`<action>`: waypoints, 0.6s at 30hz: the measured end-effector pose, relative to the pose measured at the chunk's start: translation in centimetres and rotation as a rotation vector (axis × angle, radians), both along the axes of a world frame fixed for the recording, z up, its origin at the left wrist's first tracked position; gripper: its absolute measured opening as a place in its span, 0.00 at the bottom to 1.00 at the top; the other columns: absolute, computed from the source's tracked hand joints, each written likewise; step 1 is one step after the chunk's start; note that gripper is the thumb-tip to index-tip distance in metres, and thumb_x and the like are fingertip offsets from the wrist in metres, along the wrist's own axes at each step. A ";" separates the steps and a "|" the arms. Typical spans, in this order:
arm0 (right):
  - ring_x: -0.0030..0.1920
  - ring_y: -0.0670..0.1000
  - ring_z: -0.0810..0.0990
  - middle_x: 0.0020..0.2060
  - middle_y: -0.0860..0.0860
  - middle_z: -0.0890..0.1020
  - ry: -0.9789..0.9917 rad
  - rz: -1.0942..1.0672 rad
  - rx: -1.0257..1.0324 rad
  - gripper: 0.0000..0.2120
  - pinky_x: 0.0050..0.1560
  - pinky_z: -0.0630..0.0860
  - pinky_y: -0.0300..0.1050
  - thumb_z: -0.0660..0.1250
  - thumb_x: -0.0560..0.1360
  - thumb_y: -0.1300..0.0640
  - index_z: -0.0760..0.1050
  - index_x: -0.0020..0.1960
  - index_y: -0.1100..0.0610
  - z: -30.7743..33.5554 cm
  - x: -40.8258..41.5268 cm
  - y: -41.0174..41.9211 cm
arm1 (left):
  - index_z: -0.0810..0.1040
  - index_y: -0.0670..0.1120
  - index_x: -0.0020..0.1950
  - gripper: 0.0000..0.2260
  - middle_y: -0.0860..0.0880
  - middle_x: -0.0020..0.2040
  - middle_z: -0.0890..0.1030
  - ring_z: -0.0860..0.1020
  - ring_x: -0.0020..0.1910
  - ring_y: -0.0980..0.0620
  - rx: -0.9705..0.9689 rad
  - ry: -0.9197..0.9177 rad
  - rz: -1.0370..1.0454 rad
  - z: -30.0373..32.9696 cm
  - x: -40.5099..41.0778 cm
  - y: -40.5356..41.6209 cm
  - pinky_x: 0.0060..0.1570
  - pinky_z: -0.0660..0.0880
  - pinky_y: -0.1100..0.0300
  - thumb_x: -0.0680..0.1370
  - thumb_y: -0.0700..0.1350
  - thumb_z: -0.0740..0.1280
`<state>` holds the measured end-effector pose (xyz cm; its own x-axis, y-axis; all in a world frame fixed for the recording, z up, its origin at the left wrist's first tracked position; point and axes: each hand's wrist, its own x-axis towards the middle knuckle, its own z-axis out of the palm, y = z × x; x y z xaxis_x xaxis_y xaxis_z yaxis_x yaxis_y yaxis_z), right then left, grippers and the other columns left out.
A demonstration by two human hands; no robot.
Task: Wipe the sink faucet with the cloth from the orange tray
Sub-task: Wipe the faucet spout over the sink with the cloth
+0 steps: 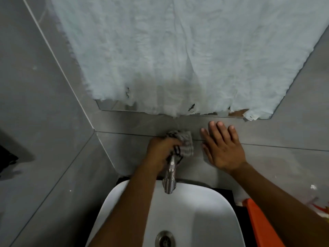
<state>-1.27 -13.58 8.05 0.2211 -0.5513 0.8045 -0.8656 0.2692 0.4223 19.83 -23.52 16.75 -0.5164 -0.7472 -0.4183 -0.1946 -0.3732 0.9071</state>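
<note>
Head view: one left hand (pixel 161 152) clamps one grey cloth (pixel 185 142) against one chrome faucet (pixel 170 177); right hand (pixel 222 148) flat on wall tile (pixel 284 136), fingers spread; one white sink (pixel 204 211); one orange tray (pixel 258 220).

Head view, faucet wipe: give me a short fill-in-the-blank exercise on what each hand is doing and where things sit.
1. The left hand presses the cloth against the base of the ____.
2. The right hand lies flat and open on the grey ____.
3. The spout of the faucet ends over the white ____.
4. The tray at the lower right is ____ in colour.

Missing words: faucet; wall; sink; orange
</note>
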 end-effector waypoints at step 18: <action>0.80 0.57 0.48 0.76 0.57 0.62 -0.045 -0.030 0.010 0.33 0.78 0.48 0.57 0.63 0.78 0.46 0.58 0.79 0.54 0.7 0.7 0.1 | 0.72 0.53 0.56 0.18 0.57 0.48 0.82 0.82 0.47 0.59 -0.738 -0.234 0.075 -3.6 7.1 8.5 0.42 0.79 0.67 0.72 0.53 0.75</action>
